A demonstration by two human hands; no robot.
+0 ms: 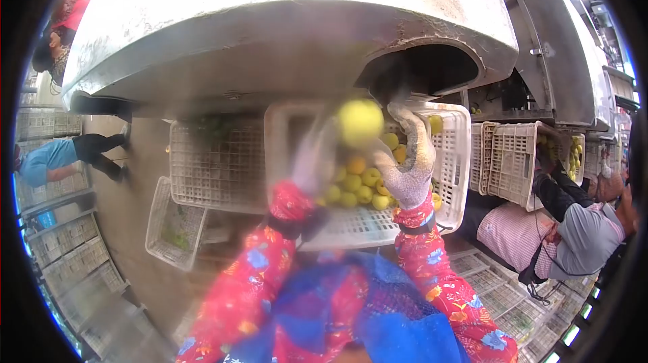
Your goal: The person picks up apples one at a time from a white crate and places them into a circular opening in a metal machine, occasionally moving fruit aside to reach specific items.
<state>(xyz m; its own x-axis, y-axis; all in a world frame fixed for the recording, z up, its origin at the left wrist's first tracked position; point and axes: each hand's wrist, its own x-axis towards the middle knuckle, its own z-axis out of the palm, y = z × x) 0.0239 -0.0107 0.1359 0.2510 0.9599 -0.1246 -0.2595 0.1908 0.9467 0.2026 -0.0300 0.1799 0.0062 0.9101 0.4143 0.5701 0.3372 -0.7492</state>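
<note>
A white crate (457, 181) stands in front of me with several round yellow-green fruits (351, 184) inside, a few of them more orange. Over it, a blurred yellow fruit (360, 122) shows between my hands, apparently in the air. My left hand (314, 157), in a pale glove, is smeared by motion beside that fruit; its fingers cannot be made out. My right hand (410, 160) wears a soiled whitish glove. Its fingers curve upward, apart from the thumb, below a dark opening (425, 66) in the metal machine; I see nothing held in it.
The pale metal machine (283, 19) overhangs the crate. Another crate (216, 160) stands at left, a smaller one (175, 225) lower down. Stacked crates (74, 248) line the left side. A person (567, 228) works beside crates (520, 160) at right; others are at left.
</note>
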